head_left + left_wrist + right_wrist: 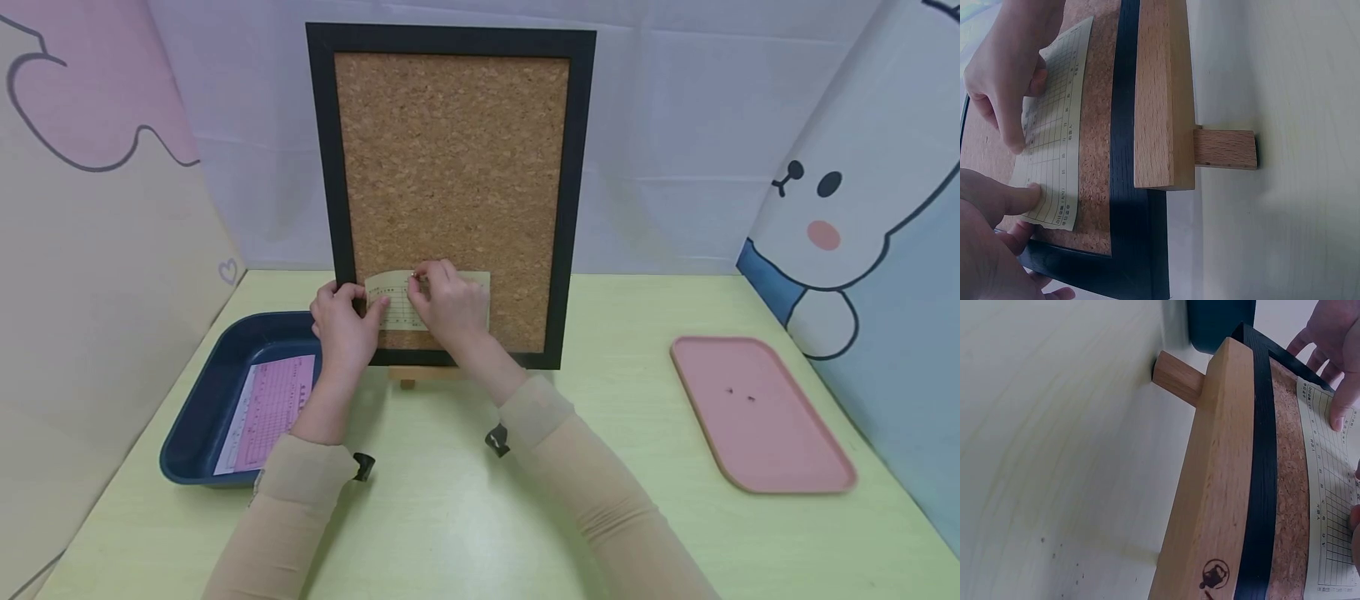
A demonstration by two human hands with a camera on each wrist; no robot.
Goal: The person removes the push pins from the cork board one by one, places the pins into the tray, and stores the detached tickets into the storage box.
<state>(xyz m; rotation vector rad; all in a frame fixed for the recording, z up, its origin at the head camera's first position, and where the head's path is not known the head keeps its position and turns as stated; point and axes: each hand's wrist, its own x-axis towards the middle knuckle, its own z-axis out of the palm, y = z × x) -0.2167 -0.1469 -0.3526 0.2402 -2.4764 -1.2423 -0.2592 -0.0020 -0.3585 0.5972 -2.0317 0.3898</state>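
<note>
A pale yellow printed form point(397, 314) lies against the lower part of a black-framed cork board point(457, 167). My left hand point(347, 325) is at the form's left end, its thumb on the paper and its other fingers by the frame's left edge. At the form's upper edge, the thumb and index finger of my right hand point(453, 307) pinch a tiny shiny pin point(413, 275). The right hand covers part of the form. Ruled lines on the form point(1054, 137) show in the left wrist view.
The board stands on a wooden easel point(1210, 469). At left, a dark blue tray point(187, 450) holds pink and white printed papers point(273, 408). To the right, a pink tray point(787, 450) bears two tiny dark pins point(741, 394). Painted panels flank the table.
</note>
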